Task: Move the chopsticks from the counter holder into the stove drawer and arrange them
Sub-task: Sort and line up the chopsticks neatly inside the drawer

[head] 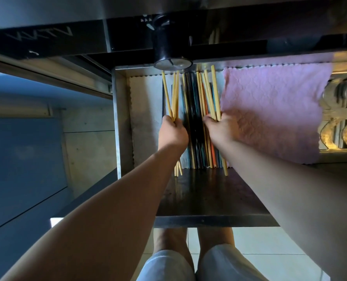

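I read chopsticks [193, 110] in drawer [116, 118]: transfer likely done. Fingers of left hand [173, 132], right hand [222, 128] each grasp chopsticks; arranging remains.

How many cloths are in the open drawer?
2. A white cloth lines the left of the drawer, running under the chopsticks; a pink cloth covers the right side. Others may be hidden beneath.
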The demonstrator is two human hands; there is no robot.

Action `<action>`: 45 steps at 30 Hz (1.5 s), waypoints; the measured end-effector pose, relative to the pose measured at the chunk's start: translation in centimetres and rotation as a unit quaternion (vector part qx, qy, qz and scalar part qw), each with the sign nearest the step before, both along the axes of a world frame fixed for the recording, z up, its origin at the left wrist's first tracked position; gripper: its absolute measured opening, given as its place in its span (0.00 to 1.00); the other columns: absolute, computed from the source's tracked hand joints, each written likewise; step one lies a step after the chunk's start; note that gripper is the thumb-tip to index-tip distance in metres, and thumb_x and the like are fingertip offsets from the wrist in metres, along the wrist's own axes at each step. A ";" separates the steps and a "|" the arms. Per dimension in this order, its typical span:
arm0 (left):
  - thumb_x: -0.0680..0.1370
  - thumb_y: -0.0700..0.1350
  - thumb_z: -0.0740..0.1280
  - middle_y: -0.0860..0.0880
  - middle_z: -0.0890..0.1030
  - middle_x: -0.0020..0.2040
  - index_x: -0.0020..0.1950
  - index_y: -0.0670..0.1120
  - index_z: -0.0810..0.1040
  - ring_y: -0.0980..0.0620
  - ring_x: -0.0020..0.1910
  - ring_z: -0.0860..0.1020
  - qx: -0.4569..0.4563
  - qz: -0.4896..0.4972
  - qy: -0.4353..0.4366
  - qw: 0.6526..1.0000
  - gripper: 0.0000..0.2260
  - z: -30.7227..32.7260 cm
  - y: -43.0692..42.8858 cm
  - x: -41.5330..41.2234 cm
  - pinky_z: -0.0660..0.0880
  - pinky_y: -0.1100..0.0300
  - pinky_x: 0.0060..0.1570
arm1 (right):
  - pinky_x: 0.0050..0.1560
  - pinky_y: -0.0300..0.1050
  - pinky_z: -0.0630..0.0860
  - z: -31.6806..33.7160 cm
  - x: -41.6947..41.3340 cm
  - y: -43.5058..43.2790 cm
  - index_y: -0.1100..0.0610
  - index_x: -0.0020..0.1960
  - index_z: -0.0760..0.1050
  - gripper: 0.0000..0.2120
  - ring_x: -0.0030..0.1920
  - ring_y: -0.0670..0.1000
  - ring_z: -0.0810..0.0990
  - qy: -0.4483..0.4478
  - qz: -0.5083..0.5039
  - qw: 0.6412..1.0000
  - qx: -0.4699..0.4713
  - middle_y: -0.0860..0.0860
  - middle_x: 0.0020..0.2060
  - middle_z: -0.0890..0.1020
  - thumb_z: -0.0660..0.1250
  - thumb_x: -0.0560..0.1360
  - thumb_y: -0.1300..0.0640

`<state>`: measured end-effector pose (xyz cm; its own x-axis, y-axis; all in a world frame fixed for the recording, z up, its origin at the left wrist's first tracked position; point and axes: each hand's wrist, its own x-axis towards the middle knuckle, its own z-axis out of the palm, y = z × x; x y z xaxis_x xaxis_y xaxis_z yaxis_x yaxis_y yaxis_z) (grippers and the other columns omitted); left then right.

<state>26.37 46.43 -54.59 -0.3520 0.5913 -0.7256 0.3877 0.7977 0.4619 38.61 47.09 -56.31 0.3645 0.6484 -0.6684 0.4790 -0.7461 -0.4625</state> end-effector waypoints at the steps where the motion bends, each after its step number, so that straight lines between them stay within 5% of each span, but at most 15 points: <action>1: 0.82 0.47 0.55 0.44 0.79 0.44 0.49 0.46 0.67 0.44 0.41 0.79 0.002 0.025 -0.010 1.000 0.06 0.1 -0.1 0.1 0.77 0.52 0.38 | 0.43 0.44 0.75 0.0 -0.1 0.0 0.59 0.52 0.81 0.14 0.47 0.57 0.81 -0.007 0.002 1.000 0.001 0.57 0.47 0.84 0.69 0.75 0.48; 3: 0.81 0.47 0.56 0.44 0.79 0.43 0.46 0.48 0.66 0.42 0.39 0.78 0.006 0.070 -0.027 0.997 0.06 0.1 -0.2 0.2 0.78 0.47 0.44 | 0.41 0.42 0.73 0.0 -0.2 0.1 0.58 0.50 0.81 0.13 0.45 0.57 0.82 -0.027 0.007 1.000 0.007 0.57 0.45 0.84 0.69 0.74 0.49; 8: 0.75 0.46 0.66 0.53 0.71 0.28 0.37 0.49 0.72 0.53 0.24 0.69 0.014 0.094 -0.057 0.994 0.07 0.0 -0.2 0.4 0.67 0.61 0.29 | 0.41 0.36 0.68 0.4 -0.4 0.0 0.55 0.51 0.83 0.09 0.49 0.56 0.82 -0.031 -0.009 0.999 0.031 0.56 0.45 0.85 0.70 0.73 0.55; 14: 0.74 0.44 0.69 0.52 0.78 0.32 0.45 0.54 0.79 0.54 0.26 0.74 -0.022 0.106 -0.074 0.991 0.04 -0.1 0.3 1.1 0.70 0.63 0.29 | 0.43 0.46 0.75 0.2 -0.3 -0.5 0.62 0.50 0.81 0.12 0.47 0.59 0.81 -0.047 0.024 0.999 0.010 0.58 0.45 0.83 0.69 0.73 0.54; 22: 0.73 0.44 0.69 0.51 0.81 0.38 0.49 0.53 0.82 0.54 0.33 0.78 -0.019 0.095 -0.022 0.995 0.07 -0.6 0.4 0.9 0.69 0.66 0.28 | 0.42 0.41 0.73 -0.2 -1.2 0.5 0.57 0.49 0.81 0.08 0.46 0.56 0.82 -0.038 0.038 0.998 -0.027 0.55 0.45 0.83 0.71 0.71 0.55; 29: 0.74 0.44 0.67 0.51 0.80 0.35 0.45 0.52 0.80 0.53 0.32 0.78 -0.016 0.069 0.005 0.997 0.04 -0.6 0.3 1.1 0.68 0.66 0.26 | 0.29 0.39 0.62 0.9 -0.4 0.3 0.56 0.37 0.72 0.09 0.35 0.53 0.72 -0.027 0.016 0.999 -0.024 0.47 0.31 0.73 0.65 0.71 0.51; 33: 0.76 0.46 0.66 0.52 0.78 0.33 0.39 0.52 0.76 0.54 0.29 0.76 -0.010 0.071 0.031 0.997 0.06 -0.7 0.1 1.9 0.66 0.66 0.24 | 0.33 0.42 0.64 1.4 0.3 -0.1 0.58 0.39 0.74 0.12 0.36 0.54 0.74 -0.004 0.028 1.000 0.007 0.51 0.33 0.75 0.63 0.75 0.50; 45: 0.74 0.49 0.71 0.51 0.78 0.34 0.47 0.46 0.78 0.53 0.29 0.76 -0.055 0.048 0.026 0.997 0.07 -1.3 1.2 2.8 0.65 0.65 0.23 | 0.27 0.37 0.63 1.7 0.9 -0.8 0.59 0.38 0.75 0.15 0.28 0.46 0.70 0.047 -0.002 0.998 0.032 0.47 0.27 0.71 0.65 0.75 0.48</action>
